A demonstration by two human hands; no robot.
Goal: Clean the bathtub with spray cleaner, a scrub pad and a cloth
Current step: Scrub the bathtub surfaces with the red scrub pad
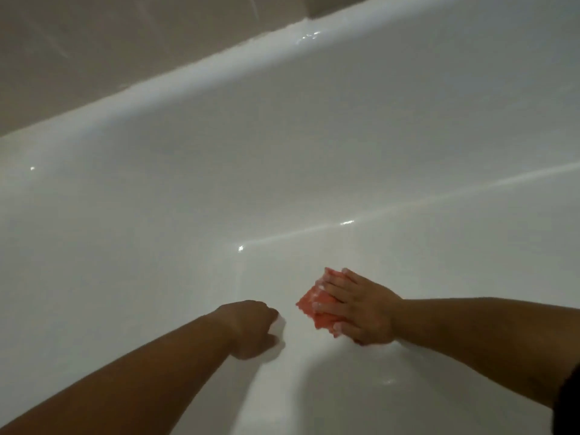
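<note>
Head view: we record right hand (361, 312) fingers (337, 285) flat on scrub pad (309, 304), bathtub (282, 152) wall beyond them; left hand (251, 328) curled, grip indeterminate.

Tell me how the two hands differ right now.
The right hand lies flat with fingers spread; the left hand is curled, fist-like. The right hand presses a pink scrub pad; whether the left hand holds anything is unclear. Both rest on the white bathtub.
</note>
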